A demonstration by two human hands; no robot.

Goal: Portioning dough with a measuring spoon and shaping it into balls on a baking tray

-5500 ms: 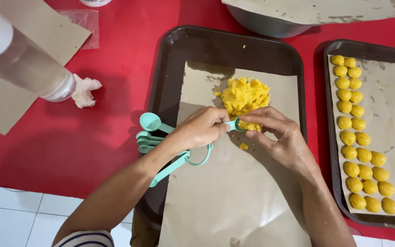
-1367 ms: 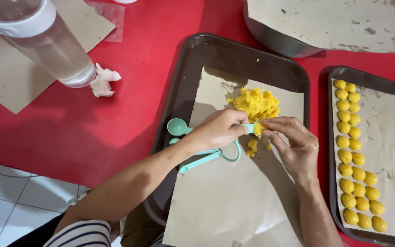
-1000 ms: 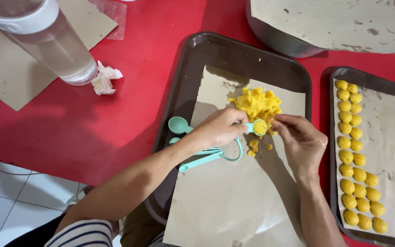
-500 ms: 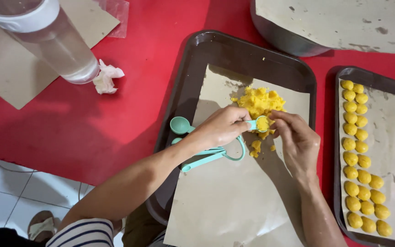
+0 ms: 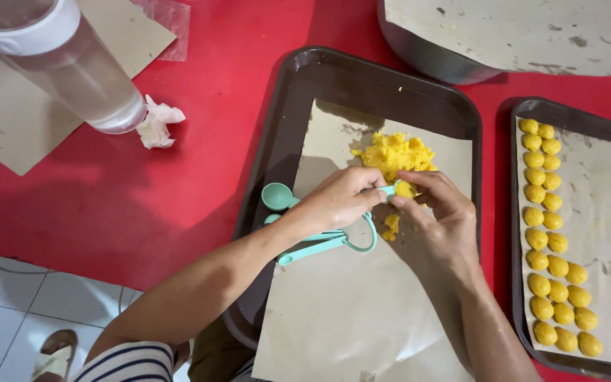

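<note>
While the left hand (image 5: 334,201) pinches a small teal measuring spoon (image 5: 389,189) by its handle, the right hand's (image 5: 436,219) fingertips (image 5: 408,177) press yellow dough (image 5: 406,189) into its bowl. Just beyond the fingers lies the dough pile (image 5: 394,152) on brown paper (image 5: 362,311); behind the left palm hang the other ringed spoons (image 5: 277,197) (same teal). Farther right, a dark tray (image 5: 525,113) holds rows of dough balls (image 5: 553,240).

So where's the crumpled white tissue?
In the head view, the crumpled white tissue lies upper left on the red table, right beside the clear plastic bottle and left of the dark brown tray.
</note>
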